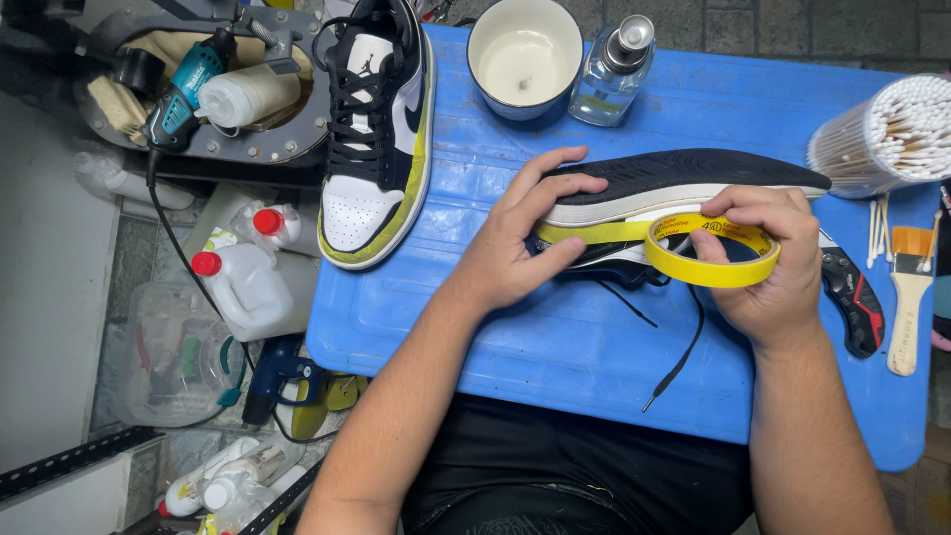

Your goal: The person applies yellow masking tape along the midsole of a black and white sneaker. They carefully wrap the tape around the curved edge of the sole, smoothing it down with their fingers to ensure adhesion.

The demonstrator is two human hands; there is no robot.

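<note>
A black-and-white sneaker (684,178) lies on its side on the blue table (555,347), sole facing away from me. A strip of yellow tape (589,233) runs along its midsole. My left hand (520,238) grips the heel end, thumb pressing on the tape. My right hand (768,267) holds a roll of yellow masking tape (713,253) against the shoe's middle. A black lace (684,352) hangs down from the shoe over the table.
A second sneaker (378,129) with a yellow-taped sole lies at the table's left back. A blue cup (525,59) and a clear spray bottle (612,71) stand behind. Cotton swabs (882,134), a brush (909,297) and a utility knife (852,297) lie right. Bottles and tools crowd the floor left.
</note>
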